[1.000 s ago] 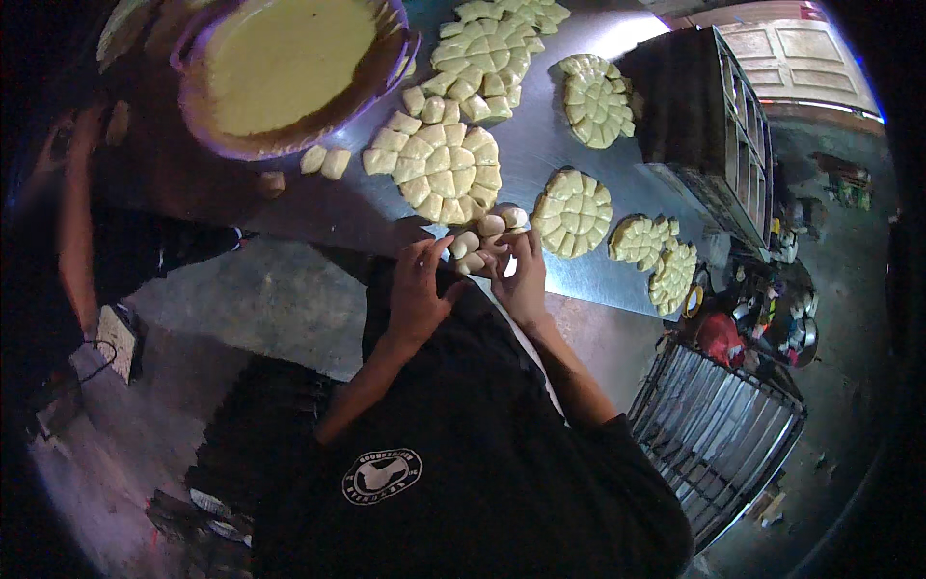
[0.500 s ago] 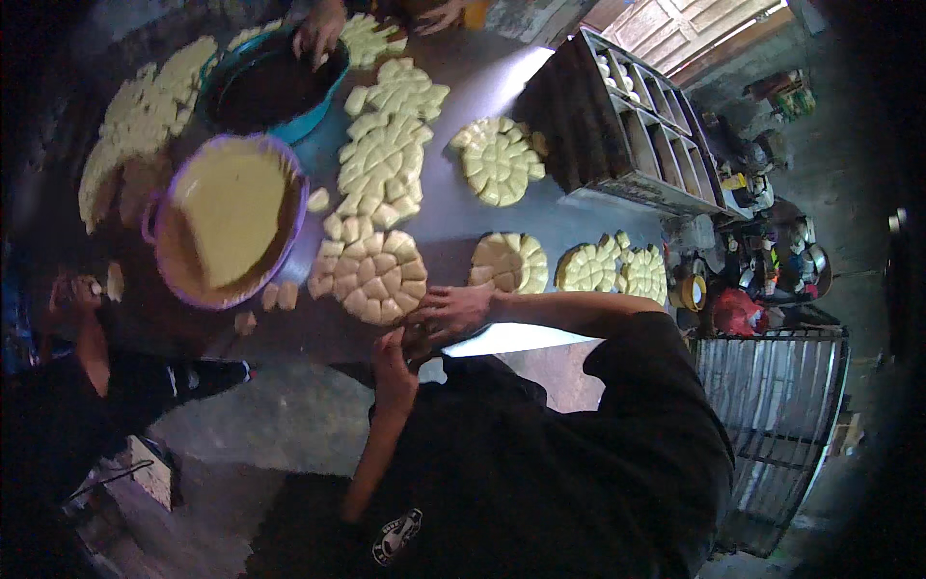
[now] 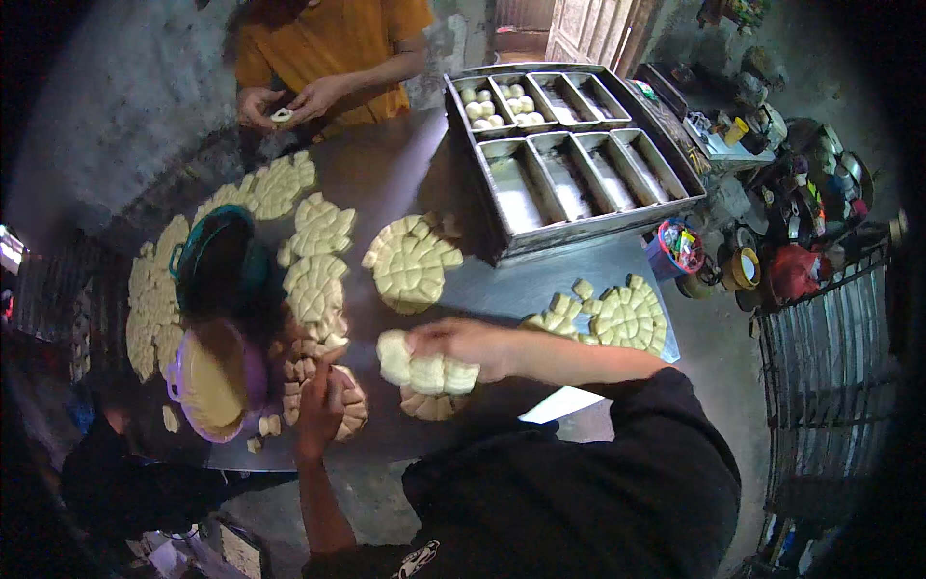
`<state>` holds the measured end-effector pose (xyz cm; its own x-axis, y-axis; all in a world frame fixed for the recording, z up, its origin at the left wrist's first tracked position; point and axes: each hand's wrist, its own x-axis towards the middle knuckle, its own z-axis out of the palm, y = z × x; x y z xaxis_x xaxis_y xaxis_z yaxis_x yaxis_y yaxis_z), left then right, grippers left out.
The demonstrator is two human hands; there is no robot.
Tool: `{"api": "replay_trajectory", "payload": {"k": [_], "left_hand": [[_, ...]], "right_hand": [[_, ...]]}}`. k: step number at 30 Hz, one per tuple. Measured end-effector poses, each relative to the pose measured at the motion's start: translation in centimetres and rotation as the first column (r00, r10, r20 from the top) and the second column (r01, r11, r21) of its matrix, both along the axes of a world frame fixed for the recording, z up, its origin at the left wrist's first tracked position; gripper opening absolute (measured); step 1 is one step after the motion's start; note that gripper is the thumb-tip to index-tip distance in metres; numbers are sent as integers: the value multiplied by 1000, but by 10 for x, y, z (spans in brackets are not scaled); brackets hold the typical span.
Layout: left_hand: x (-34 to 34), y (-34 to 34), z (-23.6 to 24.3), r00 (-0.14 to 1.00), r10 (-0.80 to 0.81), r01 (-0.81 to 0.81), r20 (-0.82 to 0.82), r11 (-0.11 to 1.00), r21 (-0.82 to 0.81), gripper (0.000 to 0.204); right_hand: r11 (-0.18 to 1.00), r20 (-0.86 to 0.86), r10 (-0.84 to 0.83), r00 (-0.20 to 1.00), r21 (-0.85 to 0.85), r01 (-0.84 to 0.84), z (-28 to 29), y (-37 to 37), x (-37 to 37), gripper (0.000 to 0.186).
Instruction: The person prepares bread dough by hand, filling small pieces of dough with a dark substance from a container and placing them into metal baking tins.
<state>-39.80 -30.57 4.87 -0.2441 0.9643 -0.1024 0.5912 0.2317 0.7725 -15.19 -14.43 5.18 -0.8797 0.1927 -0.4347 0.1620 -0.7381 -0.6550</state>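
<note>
My right hand [image 3: 453, 345] is closed on a pale cluster of dough pieces [image 3: 424, 372], raised over a cut dough round [image 3: 432, 407] on the metal table [image 3: 494, 301]. My left hand [image 3: 323, 400] is lower and to the left, in shadow, fingers apart, index finger reaching to dough pieces [image 3: 301, 372] beside it. More cut dough rounds [image 3: 405, 256] lie above and to the right of my hands. A purple basin of pale batter [image 3: 217, 376] stands left of my left hand, below a dark teal tub [image 3: 222, 256].
Divided metal tins [image 3: 574, 179], two compartments holding dough balls, stand at the back right. A co-worker in orange [image 3: 338, 68] holds a small dough piece across the table; another person in dark clothing [image 3: 145, 478] is at lower left. Pots [image 3: 743, 265] and a barred rack [image 3: 825, 376] are right.
My hands have separated, the right moving with the dough pieces above the rounds, the left lower left. The view has swung to show the tins from above and the orange-clad co-worker.
</note>
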Motion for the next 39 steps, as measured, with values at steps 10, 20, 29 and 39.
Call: {"api": "replay_trajectory", "payload": {"k": [10, 20, 29, 39], "left_hand": [[123, 144, 54, 995, -74, 63, 69, 987, 148, 38], [216, 229, 56, 924, -137, 298, -357, 843, 448, 26], [246, 289, 24, 780, -163, 358, -605, 908, 217, 36], [276, 263, 37, 779, -72, 225, -623, 959, 170, 36]], "right_hand": [[430, 286, -639, 714, 903, 23, 55, 213, 82, 45], [-524, 184, -265, 947, 796, -301, 42, 276, 110, 27], [-421, 294, -232, 927, 829, -368, 24, 308, 88, 25], [-480, 553, -127, 823, 692, -539, 33, 274, 117, 30]]}}
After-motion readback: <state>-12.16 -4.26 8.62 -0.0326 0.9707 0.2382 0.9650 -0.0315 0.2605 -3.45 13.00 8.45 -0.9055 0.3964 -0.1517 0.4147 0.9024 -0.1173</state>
